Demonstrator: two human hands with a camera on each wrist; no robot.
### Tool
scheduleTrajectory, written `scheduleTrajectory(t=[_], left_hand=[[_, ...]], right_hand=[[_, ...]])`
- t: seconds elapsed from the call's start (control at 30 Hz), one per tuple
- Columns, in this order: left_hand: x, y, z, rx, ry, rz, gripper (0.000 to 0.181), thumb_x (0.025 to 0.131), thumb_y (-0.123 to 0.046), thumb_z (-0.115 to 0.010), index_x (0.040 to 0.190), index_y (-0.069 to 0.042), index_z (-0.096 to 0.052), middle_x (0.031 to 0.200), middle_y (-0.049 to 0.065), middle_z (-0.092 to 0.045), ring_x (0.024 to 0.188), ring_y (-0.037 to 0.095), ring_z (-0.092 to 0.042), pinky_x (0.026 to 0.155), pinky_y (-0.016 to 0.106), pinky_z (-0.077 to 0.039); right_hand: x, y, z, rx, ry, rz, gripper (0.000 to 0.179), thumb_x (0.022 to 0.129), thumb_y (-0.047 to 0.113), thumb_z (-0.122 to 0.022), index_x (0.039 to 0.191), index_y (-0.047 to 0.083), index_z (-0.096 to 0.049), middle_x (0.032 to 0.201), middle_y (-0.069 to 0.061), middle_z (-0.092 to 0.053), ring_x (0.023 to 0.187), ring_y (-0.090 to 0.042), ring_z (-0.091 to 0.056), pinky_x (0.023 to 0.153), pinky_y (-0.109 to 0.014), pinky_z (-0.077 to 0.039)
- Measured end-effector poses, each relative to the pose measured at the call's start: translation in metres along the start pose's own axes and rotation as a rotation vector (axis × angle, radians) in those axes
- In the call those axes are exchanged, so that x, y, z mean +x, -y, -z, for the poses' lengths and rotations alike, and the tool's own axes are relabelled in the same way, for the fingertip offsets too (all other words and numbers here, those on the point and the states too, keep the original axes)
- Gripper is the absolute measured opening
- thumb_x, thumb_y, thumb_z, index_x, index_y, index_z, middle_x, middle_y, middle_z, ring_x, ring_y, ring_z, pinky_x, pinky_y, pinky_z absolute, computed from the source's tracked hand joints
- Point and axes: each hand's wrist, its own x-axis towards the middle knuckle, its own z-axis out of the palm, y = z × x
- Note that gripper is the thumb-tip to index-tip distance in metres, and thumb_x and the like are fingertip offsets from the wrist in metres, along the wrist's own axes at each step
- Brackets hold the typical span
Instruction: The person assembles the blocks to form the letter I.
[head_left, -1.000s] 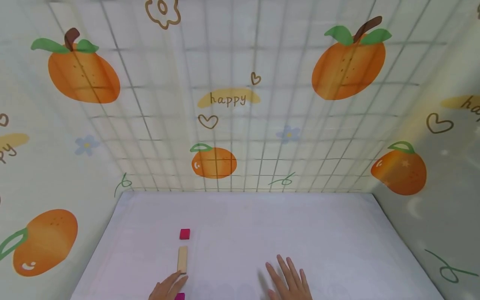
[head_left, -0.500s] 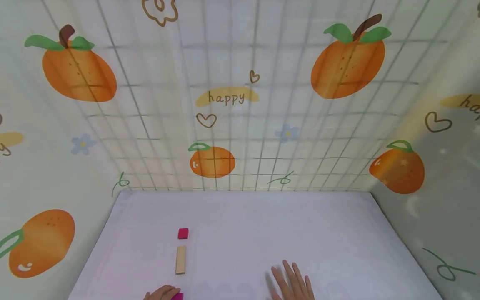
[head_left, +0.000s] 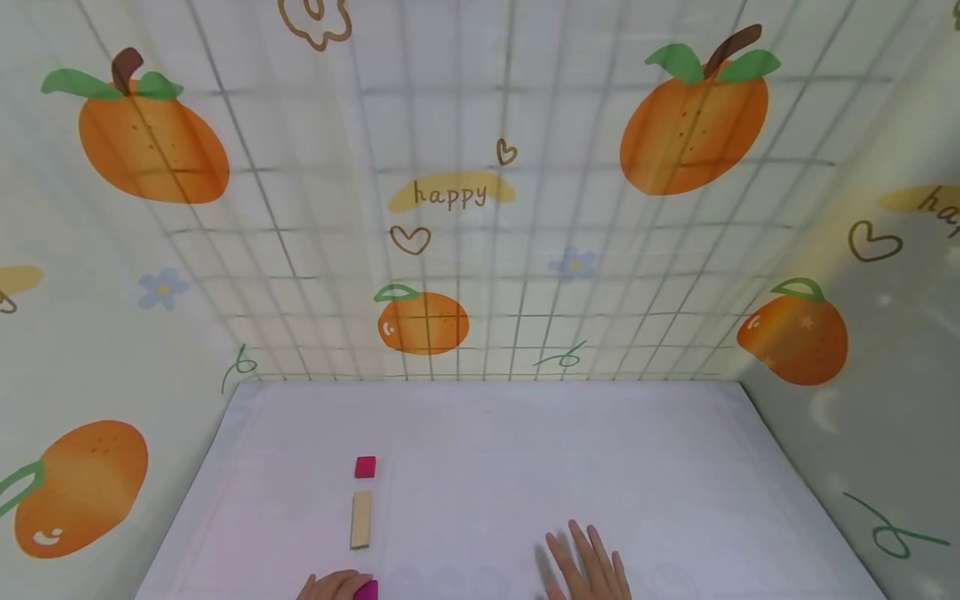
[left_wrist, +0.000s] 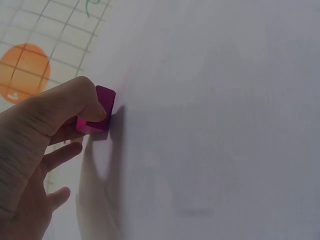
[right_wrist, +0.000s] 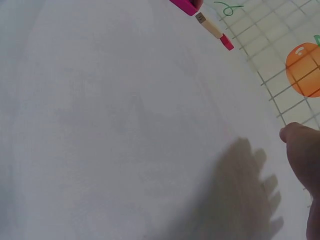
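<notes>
My left hand (head_left: 336, 585) pinches a magenta block (left_wrist: 106, 100) between thumb and fingers at the near edge of the head view. In the left wrist view the other fingers hang loose below it, and the block's shadow falls on the white surface. Just beyond lies a flat, pale wooden block (head_left: 361, 520), lengthwise away from me. Farther back in the same row sits a small red block (head_left: 365, 467). Off to the right, my right hand (head_left: 588, 567) holds nothing, its fingers spread over the surface and casting a shadow.
The white tabletop (head_left: 480, 467) ends at a back wall of gridded cloth (head_left: 480, 275) printed with oranges. Similar cloth hangs along the left (head_left: 75, 350) and right (head_left: 900, 333) sides.
My left hand has drawn back from the wooden block's near end to the magenta block, gripped it and shifted it slightly right. The right hand has moved a little toward me.
</notes>
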Motion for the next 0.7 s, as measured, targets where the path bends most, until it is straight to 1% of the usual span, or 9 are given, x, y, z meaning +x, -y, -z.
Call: scheduleTrajectory(t=[0.1,0.17,0.27,0.37,0.4,0.47,0.6,0.63,0.7], left_hand=[[0.004,-0.008,-0.003,0.028,-0.041,-0.042,0.083,0.079,-0.082,-0.052,0.120,-0.011,-0.064,0.114,0.000,-0.061,0.106,0.028,-0.058,0.093,0.073,-0.038],[0.007,-0.013,-0.008,0.043,-0.089,-0.065,0.079,0.080,-0.080,-0.054,0.118,-0.011,-0.065,0.112,0.000,-0.061,0.106,0.027,-0.059,0.092,0.072,-0.040],[0.013,-0.020,-0.015,0.053,-0.133,-0.092,0.074,0.082,-0.077,-0.056,0.117,-0.012,-0.066,0.111,-0.001,-0.061,0.105,0.026,-0.060,0.092,0.069,-0.041],[0.020,-0.028,-0.018,0.033,-0.097,-0.086,0.075,0.083,-0.077,-0.055,0.118,-0.011,-0.065,0.112,0.000,-0.061,0.106,0.026,-0.058,0.094,0.069,-0.040],[0.023,-0.030,-0.019,0.021,-0.080,-0.081,0.075,0.083,-0.077,-0.055,0.119,-0.012,-0.065,0.113,0.000,-0.060,0.107,0.026,-0.058,0.096,0.069,-0.039],[0.029,-0.034,-0.019,0.005,-0.052,-0.085,0.075,0.083,-0.077,-0.055,0.121,-0.012,-0.064,0.113,0.001,-0.060,0.107,0.026,-0.058,0.097,0.069,-0.038],[0.041,-0.041,-0.020,0.015,-0.052,-0.165,0.072,0.084,-0.074,-0.056,0.121,-0.013,-0.063,0.111,0.000,-0.060,0.106,0.023,-0.058,0.096,0.068,-0.041],[0.045,-0.042,-0.021,0.025,-0.058,-0.189,0.071,0.085,-0.074,-0.055,0.121,-0.014,-0.063,0.111,-0.001,-0.060,0.106,0.021,-0.059,0.096,0.068,-0.042],[0.051,-0.046,-0.024,0.038,-0.069,-0.229,0.070,0.085,-0.074,-0.054,0.122,-0.015,-0.063,0.111,-0.002,-0.061,0.106,0.019,-0.059,0.095,0.066,-0.043]], right_hand=[[0.000,0.000,0.001,0.002,0.006,-0.008,0.063,0.089,0.039,-0.070,0.145,0.033,-0.044,0.147,-0.008,-0.042,0.148,-0.003,0.006,0.116,-0.037,0.013],[0.000,0.000,0.001,0.006,0.010,-0.007,0.066,0.088,0.038,-0.071,0.147,0.035,-0.041,0.149,-0.007,-0.041,0.148,-0.003,0.007,0.113,-0.031,0.016],[0.001,0.000,0.002,0.005,0.009,-0.001,0.069,0.087,0.038,-0.072,0.148,0.037,-0.039,0.149,-0.006,-0.040,0.148,-0.003,0.007,0.112,-0.029,0.016],[0.001,0.001,0.001,0.006,0.006,0.005,0.071,0.086,0.037,-0.073,0.148,0.038,-0.038,0.146,-0.009,-0.043,0.148,-0.003,0.007,0.113,-0.030,0.016],[0.001,0.001,0.001,0.004,0.006,0.005,0.071,0.086,0.038,-0.073,0.148,0.038,-0.037,0.145,-0.010,-0.043,0.148,-0.003,0.007,0.114,-0.033,0.015],[0.002,0.001,0.001,-0.001,0.008,0.008,0.070,0.086,0.038,-0.073,0.147,0.038,-0.038,0.143,-0.011,-0.044,0.148,-0.002,0.008,0.114,-0.032,0.015],[0.001,0.001,-0.001,-0.010,0.003,0.015,0.063,0.086,0.040,-0.073,0.142,0.032,-0.045,0.142,-0.010,-0.045,0.148,-0.002,0.008,0.113,-0.028,0.016],[0.001,0.001,-0.001,-0.004,0.001,0.016,0.061,0.085,0.040,-0.073,0.140,0.028,-0.048,0.142,-0.010,-0.046,0.148,-0.002,0.007,0.110,-0.022,0.016],[0.000,0.001,-0.002,0.004,-0.006,0.021,0.059,0.085,0.039,-0.074,0.138,0.025,-0.052,0.142,-0.010,-0.047,0.148,-0.002,0.006,0.110,-0.022,0.015]])
